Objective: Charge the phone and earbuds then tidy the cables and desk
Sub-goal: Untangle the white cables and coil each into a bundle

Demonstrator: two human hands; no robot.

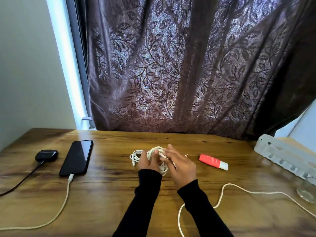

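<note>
A black phone [77,158] lies face up at the left of the wooden desk [106,190], with a white cable [65,199] plugged into its near end. Left of it sits a black earbuds case [46,155] showing a small green light, a black cable [20,183] running from it. At the desk's middle my left hand [148,162] grips a coiled bundle of white cable [157,151]. My right hand [181,164] is at the bundle's right side with fingers extended, pinching a strand near the coil.
A red and white tube [213,161] lies right of my hands. A grey power strip [283,154] sits at the far right, with a glass object [307,192] near it. Another white cable [239,190] loops across the right front. A dark leaf-patterned curtain [188,65] hangs behind.
</note>
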